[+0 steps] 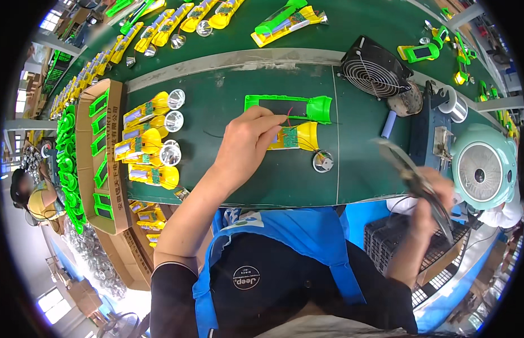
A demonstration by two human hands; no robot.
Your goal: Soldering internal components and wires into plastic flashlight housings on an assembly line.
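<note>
My left hand (245, 143) reaches over the middle of the green table, thumb and fingertips pinched on a thin red wire (290, 112). The wire is at a bright green flashlight shell half (319, 109) with a dark panel inside. Just below lies a yellow shell half (308, 136) with a green circuit board (289, 137), partly covered by my left hand. A round silver reflector (322, 161) sits beside its lower right corner. At the right, my right hand (431, 197) is closed around a long grey tool (411, 174), blurred by motion; its kind is unclear.
Several yellow halves with reflectors (155, 141) are stacked at the left, beside a cardboard box (119, 163) holding green shells. A black fan (376, 67), a blue battery cell (389, 124), a solder spool (454, 107) and a mint-green fan (481, 169) stand right. Flashlight parts line the far belt (233, 39).
</note>
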